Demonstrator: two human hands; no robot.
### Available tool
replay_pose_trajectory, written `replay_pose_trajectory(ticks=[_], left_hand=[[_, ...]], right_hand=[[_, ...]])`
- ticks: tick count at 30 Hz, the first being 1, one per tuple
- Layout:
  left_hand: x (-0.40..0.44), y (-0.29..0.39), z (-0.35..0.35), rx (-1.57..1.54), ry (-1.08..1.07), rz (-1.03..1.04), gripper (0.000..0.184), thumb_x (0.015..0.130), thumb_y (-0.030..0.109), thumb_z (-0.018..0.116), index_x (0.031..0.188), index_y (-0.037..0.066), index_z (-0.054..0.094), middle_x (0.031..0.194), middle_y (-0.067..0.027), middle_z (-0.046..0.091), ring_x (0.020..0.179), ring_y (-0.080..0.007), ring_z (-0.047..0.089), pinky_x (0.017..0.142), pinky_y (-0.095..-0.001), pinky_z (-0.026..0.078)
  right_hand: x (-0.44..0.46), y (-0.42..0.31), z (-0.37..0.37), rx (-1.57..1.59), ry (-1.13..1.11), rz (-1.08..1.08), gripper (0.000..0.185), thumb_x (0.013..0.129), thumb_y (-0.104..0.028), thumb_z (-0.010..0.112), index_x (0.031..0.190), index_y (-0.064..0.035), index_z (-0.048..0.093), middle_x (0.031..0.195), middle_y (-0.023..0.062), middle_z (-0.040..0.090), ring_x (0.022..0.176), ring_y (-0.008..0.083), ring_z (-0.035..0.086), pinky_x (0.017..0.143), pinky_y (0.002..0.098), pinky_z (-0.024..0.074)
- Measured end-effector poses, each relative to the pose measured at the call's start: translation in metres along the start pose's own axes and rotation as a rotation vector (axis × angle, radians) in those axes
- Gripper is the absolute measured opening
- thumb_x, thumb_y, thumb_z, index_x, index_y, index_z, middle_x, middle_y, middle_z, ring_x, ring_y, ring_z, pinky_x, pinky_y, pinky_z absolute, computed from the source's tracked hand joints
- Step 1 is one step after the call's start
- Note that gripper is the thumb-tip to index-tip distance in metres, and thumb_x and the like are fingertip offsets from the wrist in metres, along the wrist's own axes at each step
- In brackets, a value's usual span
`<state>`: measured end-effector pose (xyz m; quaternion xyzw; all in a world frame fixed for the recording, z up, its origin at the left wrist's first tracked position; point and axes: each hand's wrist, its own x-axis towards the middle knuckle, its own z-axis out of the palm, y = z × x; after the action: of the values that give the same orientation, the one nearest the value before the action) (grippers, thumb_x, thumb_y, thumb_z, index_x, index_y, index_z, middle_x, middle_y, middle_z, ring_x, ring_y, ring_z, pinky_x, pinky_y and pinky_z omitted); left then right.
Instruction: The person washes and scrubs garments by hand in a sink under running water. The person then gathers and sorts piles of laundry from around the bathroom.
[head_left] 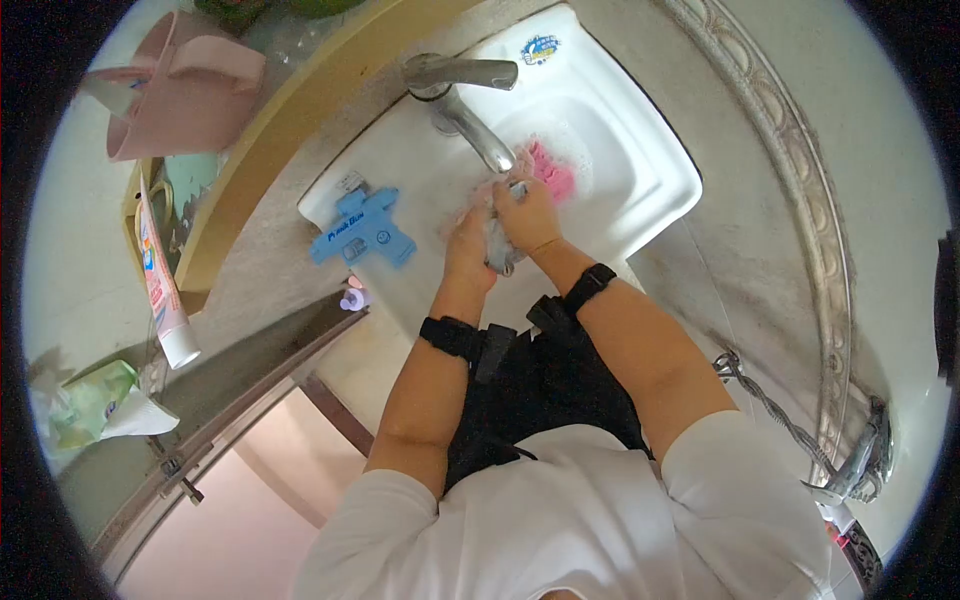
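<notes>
Over sink [630, 165], L hand [468, 252] & R hand [530, 217] curled rnd gray cloth [496, 246]

The curved chrome-coloured tap [477, 130] looked like glossy metal, the white basin [629, 190] smooth and shiny, and the pale-blue shirt-shaped piece [368, 230] matt cloth.

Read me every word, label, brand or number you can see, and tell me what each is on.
"Mask Bun", as best I can read it: on the blue cloth, near a smiley face.
Sticker on the sink: too blurred to read.
Tube: printed, too blurred to read.
Green packet: markings too small to read.
I can make out no numbers.
</notes>
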<state>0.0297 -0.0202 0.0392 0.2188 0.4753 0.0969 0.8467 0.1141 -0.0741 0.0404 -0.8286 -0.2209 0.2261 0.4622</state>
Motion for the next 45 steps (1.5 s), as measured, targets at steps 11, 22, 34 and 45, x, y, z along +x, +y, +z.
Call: replay_pose_trajectory(ticks=[11,22,34,45], left_hand=[[-0.019,0.007,-0.022,0.669,-0.053,0.689,0.028,0.083,0.024,0.058,0.103,0.004,0.054,0.094,-0.0077,0.058,0.088,-0.0206,0.058,0.075,-0.0348,0.05],[0.012,-0.041,-0.019,0.002,-0.091,-0.021,0.037,0.083,0.032,0.055,0.106,0.003,0.054,0.104,-0.0122,0.059,0.094,-0.0278,0.058,0.082,-0.0379,0.048],[-0.019,0.026,-0.034,0.479,-0.067,0.121,0.057,0.082,0.048,0.057,0.117,0.004,0.05,0.101,-0.0076,0.059,0.089,-0.0206,0.058,0.077,-0.0331,0.048],[0.013,-0.036,-0.003,-0.326,-0.213,0.043,0.043,0.086,0.04,0.05,0.109,0.004,0.054,0.099,-0.0069,0.06,0.085,-0.0175,0.058,0.072,-0.0326,0.047]], right_hand=[[-0.021,0.001,-0.011,0.403,-0.209,-0.075,0.015,0.083,-0.022,0.056,0.086,-0.0082,0.062,0.078,0.007,0.062,0.077,0.0209,0.06,0.081,0.0311,0.0458],[0.015,0.026,-0.021,-0.226,-0.212,0.135,0.034,0.086,-0.037,0.051,0.086,-0.0056,0.063,0.07,0.0094,0.061,0.066,0.0209,0.059,0.061,0.0342,0.0468],[0.0,0.023,-0.079,0.31,-0.18,0.081,0.022,0.092,-0.023,0.05,0.092,-0.003,0.058,0.091,0.0055,0.061,0.084,0.0127,0.056,0.075,0.0246,0.0419],[-0.047,-0.024,-0.015,-0.202,-0.115,-0.329,0.018,0.084,-0.021,0.054,0.084,-0.0054,0.062,0.092,0.0147,0.063,0.087,0.0317,0.059,0.078,0.0377,0.0443]])
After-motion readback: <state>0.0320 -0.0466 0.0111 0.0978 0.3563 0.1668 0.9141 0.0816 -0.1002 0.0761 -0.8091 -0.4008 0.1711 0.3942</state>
